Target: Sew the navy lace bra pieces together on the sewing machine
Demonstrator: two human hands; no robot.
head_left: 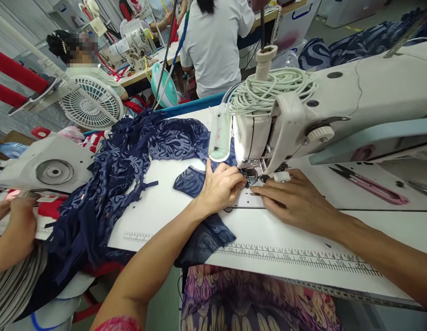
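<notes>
My left hand [220,186] rests on a strip of navy patterned fabric [190,180] beside the needle area, its fingers curled together at the cloth's edge. One end of the strip [216,231] hangs toward the table's front edge. From the other side, my right hand [296,197] reaches in with bent fingers drawn close together by the presser foot [251,176]; whatever lies between the fingertips is too small or hidden to name. Over both hands stands the white sewing machine head [256,138], with pale green cord [271,89] coiled on top.
Pink-handled thread snips [372,186] lie right of my right hand. A heap of navy patterned fabric [120,156] spreads over the left side. A printed ruler [285,257] runs along the table front. Co-workers [215,46] sit ahead and at left, near a white fan [91,102].
</notes>
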